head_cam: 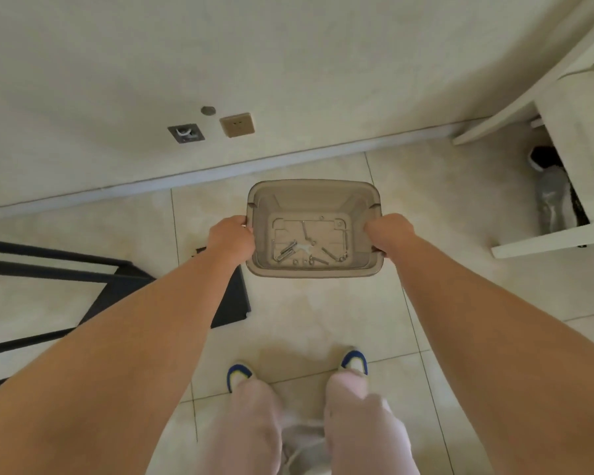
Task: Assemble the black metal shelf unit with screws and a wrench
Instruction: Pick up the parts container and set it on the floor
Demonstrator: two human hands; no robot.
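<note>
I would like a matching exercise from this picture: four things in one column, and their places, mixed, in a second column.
Things:
1. screws and wrench
2. black shelf frame
3. wall socket
4. left hand

Places:
A. on the wall above the baseboard
B. gripping one side rim of the beige bin
C. lying on the floor tiles, at the picture's left
D. at the bottom inside the bin

Pairs: 1-D, 2-C, 3-A, 4-B. The right hand grips the opposite rim.
</note>
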